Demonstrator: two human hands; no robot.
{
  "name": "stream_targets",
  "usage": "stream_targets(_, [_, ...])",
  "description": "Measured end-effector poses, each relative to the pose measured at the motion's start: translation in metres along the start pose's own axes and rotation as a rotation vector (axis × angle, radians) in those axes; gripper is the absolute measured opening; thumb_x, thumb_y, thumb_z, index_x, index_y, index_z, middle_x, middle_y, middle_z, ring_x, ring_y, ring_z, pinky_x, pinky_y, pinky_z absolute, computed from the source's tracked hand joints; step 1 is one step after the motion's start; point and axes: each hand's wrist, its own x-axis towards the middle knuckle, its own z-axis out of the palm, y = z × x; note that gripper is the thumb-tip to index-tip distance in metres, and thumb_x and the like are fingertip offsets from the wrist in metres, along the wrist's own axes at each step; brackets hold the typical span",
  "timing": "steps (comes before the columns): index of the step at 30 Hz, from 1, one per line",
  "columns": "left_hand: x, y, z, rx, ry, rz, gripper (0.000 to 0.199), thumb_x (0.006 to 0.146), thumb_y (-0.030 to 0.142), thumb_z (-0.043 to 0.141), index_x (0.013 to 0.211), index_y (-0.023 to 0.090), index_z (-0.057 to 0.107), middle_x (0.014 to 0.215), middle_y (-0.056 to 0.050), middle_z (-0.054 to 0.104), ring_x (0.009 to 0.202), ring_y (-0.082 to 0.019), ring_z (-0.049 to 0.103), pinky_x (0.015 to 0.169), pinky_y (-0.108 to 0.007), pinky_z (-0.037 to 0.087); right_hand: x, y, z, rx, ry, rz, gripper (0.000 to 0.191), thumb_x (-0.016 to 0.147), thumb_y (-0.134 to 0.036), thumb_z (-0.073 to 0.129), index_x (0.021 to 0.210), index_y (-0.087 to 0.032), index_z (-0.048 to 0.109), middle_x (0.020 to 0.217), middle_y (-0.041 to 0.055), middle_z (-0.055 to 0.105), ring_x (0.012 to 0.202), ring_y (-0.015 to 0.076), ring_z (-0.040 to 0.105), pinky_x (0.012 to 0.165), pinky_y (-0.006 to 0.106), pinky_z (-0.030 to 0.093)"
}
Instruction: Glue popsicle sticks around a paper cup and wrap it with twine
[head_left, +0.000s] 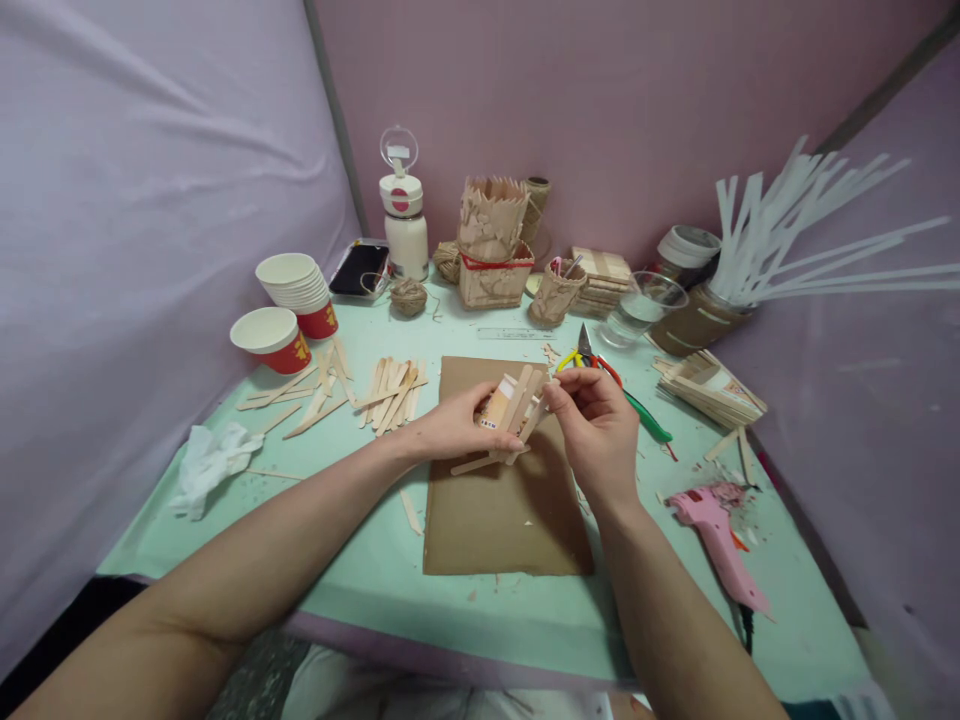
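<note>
Above a brown cardboard sheet (510, 520), my left hand (465, 424) is wrapped round a small paper cup (496, 405) with wooden craft sticks (519, 400) on its side. My right hand (600, 425) is at the right of the cup, thumb and forefinger pinched together at the end of a stick. How that stick meets the cup is partly hidden by the fingers. Another stick (472, 465) juts out below my left hand, to the left.
Loose craft sticks (390, 395) and red paper cups (271, 340) are at the left, beside a crumpled tissue (214, 465). Pliers (646, 415) and a pink glue gun (720, 545) lie at the right. Behind stand a bottle (406, 235), stick-covered containers (495, 280) and a clear cup (641, 310).
</note>
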Motion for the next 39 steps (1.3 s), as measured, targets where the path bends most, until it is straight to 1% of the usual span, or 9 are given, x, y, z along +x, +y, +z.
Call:
stream_targets(6, [-0.0022,0.0037,0.0013,0.051,0.014,0.0,0.086,0.064,0.054,0.082,0.137,0.017,0.055,0.124,-0.012,0.067,0.114,-0.033,0.062,0.099,-0.047,0.048,-0.0008,0.0,0.0008,0.003,0.026,0.011,0.013,0.079,-0.029,0.076,0.084,-0.022,0.066,0.078,-0.0008,0.068,0.071,0.0143,0.062,0.067,0.029,0.052])
stream_targets(11, [-0.0026,0.0039,0.0016,0.075,0.023,0.018,0.086,0.064,0.053,0.083,0.137,0.017,0.055,0.123,-0.012,0.068,0.113,-0.033,0.062,0.098,-0.046,0.048,-0.0009,-0.0003,0.0019,-0.008,0.029,0.029,0.015,0.079,-0.03,0.076,0.084,-0.021,0.066,0.077,-0.0004,0.068,0.071,0.015,0.063,0.067,0.03,0.054])
stream_targets(20, [-0.0027,0.0026,0.0026,0.075,0.025,0.039,0.081,0.066,0.053,0.082,0.134,0.02,0.057,0.126,-0.01,0.067,0.113,-0.033,0.062,0.099,-0.047,0.049,-0.0028,-0.0007,0.004,0.001,0.027,0.03,0.015,0.079,-0.031,0.076,0.084,-0.021,0.066,0.079,0.0005,0.069,0.073,0.0152,0.064,0.07,0.03,0.055])
stream_targets(24, [-0.0032,0.0034,0.0028,0.075,0.029,0.039,0.08,0.066,0.053,0.082,0.135,0.02,0.057,0.126,-0.011,0.067,0.114,-0.033,0.062,0.099,-0.046,0.049,-0.0037,-0.0004,0.0047,-0.007,0.026,0.025,0.016,0.079,-0.032,0.076,0.085,-0.022,0.066,0.079,0.0006,0.069,0.073,0.0156,0.064,0.069,0.031,0.054])
stream_targets(31, [-0.004,0.0037,0.0027,0.078,0.029,0.044,0.079,0.068,0.051,0.081,0.135,0.019,0.056,0.127,-0.01,0.067,0.115,-0.033,0.062,0.099,-0.046,0.049,-0.0046,-0.0006,0.0049,0.002,0.024,0.02,0.013,0.08,-0.029,0.076,0.085,-0.021,0.066,0.077,-0.0006,0.068,0.071,0.0144,0.062,0.067,0.029,0.052])
stream_targets(36, [-0.0035,0.0028,0.0031,0.065,0.033,0.062,0.077,0.068,0.049,0.081,0.134,0.018,0.056,0.129,-0.011,0.066,0.117,-0.033,0.061,0.098,-0.046,0.049,-0.0049,0.0011,0.005,-0.009,0.011,0.022,0.015,0.081,-0.031,0.075,0.086,-0.021,0.065,0.079,-0.0002,0.067,0.072,0.0149,0.061,0.068,0.03,0.051])
stream_targets(39, [-0.0025,0.0013,0.0031,0.049,0.046,0.073,0.079,0.069,0.05,0.081,0.136,0.019,0.055,0.13,-0.011,0.066,0.116,-0.033,0.061,0.099,-0.047,0.049,-0.005,0.0028,0.0051,-0.011,-0.01,0.016,0.017,0.082,-0.032,0.073,0.094,-0.022,0.065,0.085,0.001,0.067,0.077,0.0162,0.062,0.073,0.032,0.052])
